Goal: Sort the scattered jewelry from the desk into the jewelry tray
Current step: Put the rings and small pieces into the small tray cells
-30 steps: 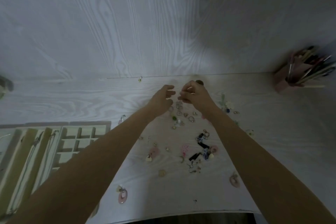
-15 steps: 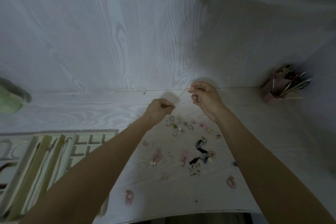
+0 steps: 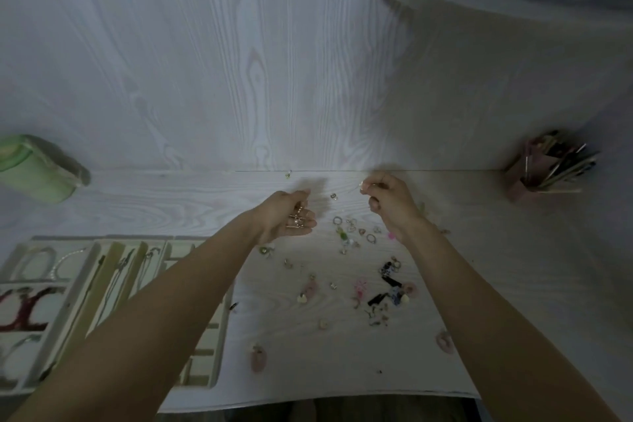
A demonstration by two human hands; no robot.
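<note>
The cream jewelry tray (image 3: 202,353) lies at the left of the white desk, partly under my left forearm, with necklaces and bracelets in its long compartments. Scattered jewelry covers the desk's middle: small rings (image 3: 352,229), pink earrings (image 3: 359,288), black pieces (image 3: 388,283) and a pink pendant (image 3: 258,358). My left hand (image 3: 291,216) hovers palm-up above the desk, its curled fingers cupping small gold pieces (image 3: 298,219). To its right, my right hand (image 3: 388,202) is raised and pinches a small, thin piece (image 3: 362,185) at its fingertips; what kind of piece I cannot tell.
A green container (image 3: 34,169) stands at the back left by the wall. A pink pen holder (image 3: 544,168) full of pens stands at the back right. A shelf (image 3: 479,0) juts out at the upper right. The desk's front edge (image 3: 308,402) runs close below.
My hands have moved apart. The left hand has turned from a fist to a cupped palm showing gold pieces. The view has tilted, showing more of the tray.
</note>
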